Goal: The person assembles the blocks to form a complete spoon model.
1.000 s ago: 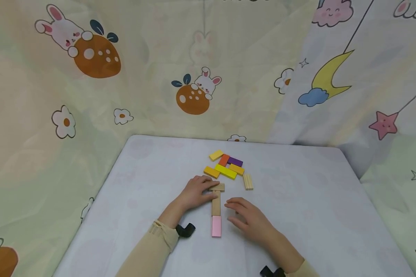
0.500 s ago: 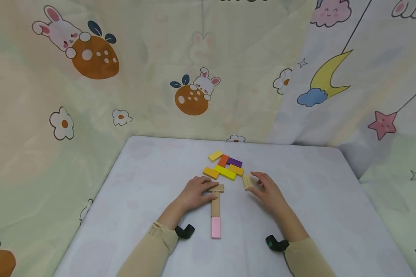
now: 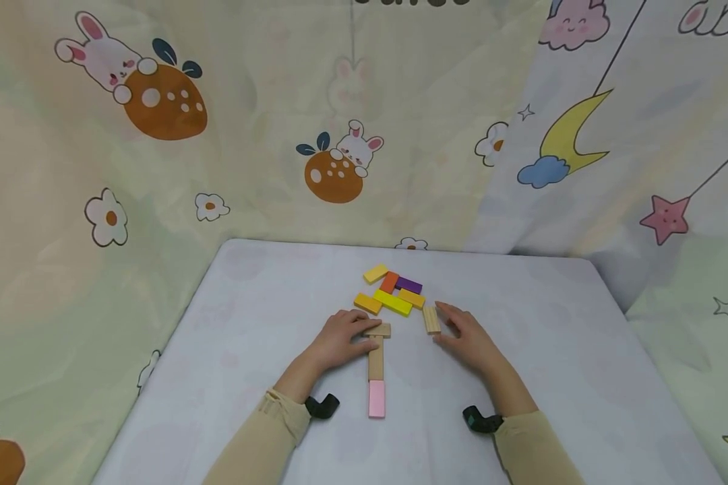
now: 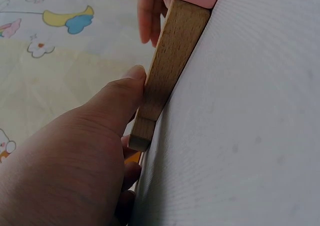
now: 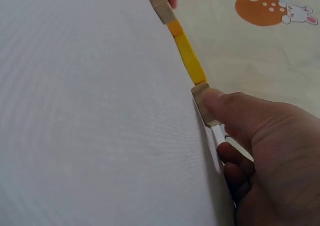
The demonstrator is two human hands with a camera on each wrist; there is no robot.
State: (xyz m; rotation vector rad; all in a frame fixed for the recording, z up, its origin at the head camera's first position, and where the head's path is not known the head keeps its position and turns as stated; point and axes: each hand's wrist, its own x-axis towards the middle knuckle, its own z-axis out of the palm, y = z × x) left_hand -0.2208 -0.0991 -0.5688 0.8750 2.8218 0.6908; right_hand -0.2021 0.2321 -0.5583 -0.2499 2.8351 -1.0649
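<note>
A wooden block [image 3: 376, 360] lies lengthwise toward me, with a pink block [image 3: 377, 399] at its near end and a short wooden crosspiece [image 3: 383, 330] across its far end. My left hand [image 3: 338, 339] holds the crosspiece's left part between index finger and thumb. In the left wrist view the left thumb [image 4: 131, 80] lies against the side of the long wooden block [image 4: 177, 45]. Farther right, a pale wooden block [image 3: 431, 320] with lengthwise lines lies flat. My right hand [image 3: 470, 341] grips it, index finger at the far end and thumb [image 5: 215, 98] at the near end.
Beyond the hands lies a cluster of flat blocks: a long yellow block [image 3: 393, 302], an orange-red block [image 3: 389, 281], a purple block [image 3: 409, 285] and several yellow-orange ones. A printed cloth [image 3: 249, 135] hangs behind the white tabletop [image 3: 279, 283].
My right hand has moved forward from beside the long wooden block to the pale wooden block and now has thumb and index finger at its ends. My left hand stays at the crosspiece.
</note>
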